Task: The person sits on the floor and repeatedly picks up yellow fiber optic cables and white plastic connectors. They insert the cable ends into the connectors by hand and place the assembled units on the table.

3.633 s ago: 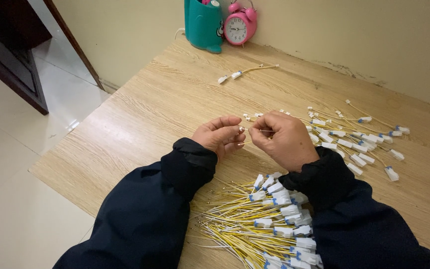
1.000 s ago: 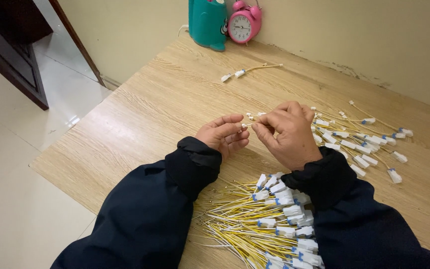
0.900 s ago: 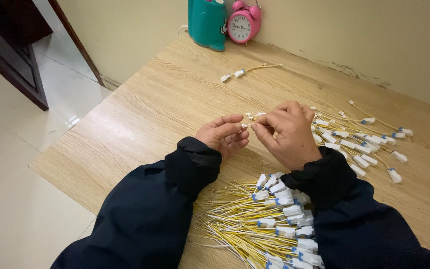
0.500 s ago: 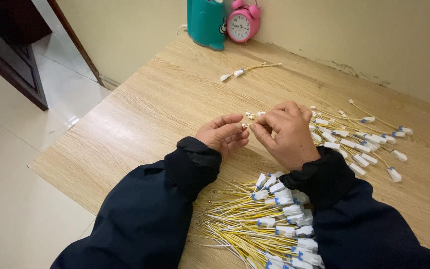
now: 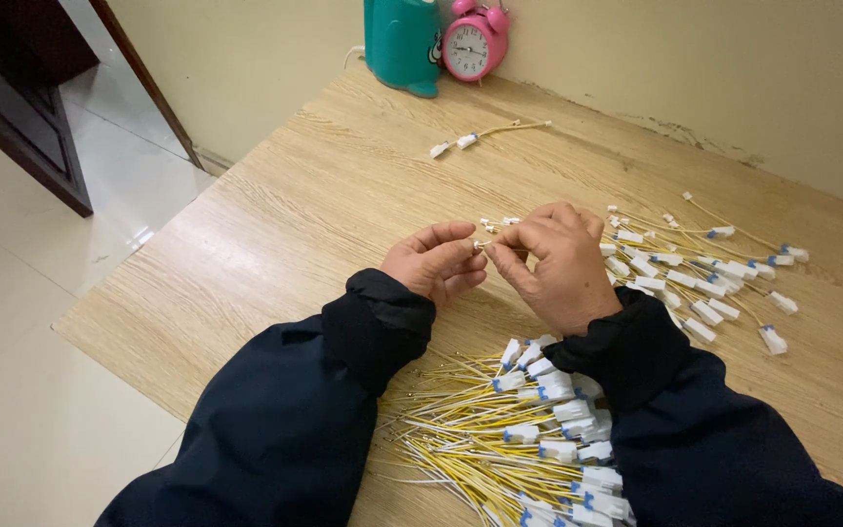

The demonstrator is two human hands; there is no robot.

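My left hand (image 5: 436, 262) and my right hand (image 5: 553, 262) meet fingertip to fingertip over the wooden table (image 5: 295, 215). Between them they pinch one small white connector with a thin yellow wire (image 5: 485, 246); most of it is hidden by the fingers. Just beyond the fingers lie a few tiny white loose pieces (image 5: 498, 223). A big heap of yellow wires with white and blue connectors (image 5: 519, 439) lies between my dark sleeves, close to my body. A second, looser spread of similar wires (image 5: 704, 278) lies right of my right hand.
At the table's far edge against the wall stand a teal container (image 5: 402, 44) and a pink alarm clock (image 5: 475, 39). Two wired connectors (image 5: 485, 135) lie apart near them. The table's left edge drops to a pale tiled floor (image 5: 41, 293) with dark furniture (image 5: 12, 107).
My hands stay together at the same spot; only the fingers shift slightly on the small connector. The piles have not moved.
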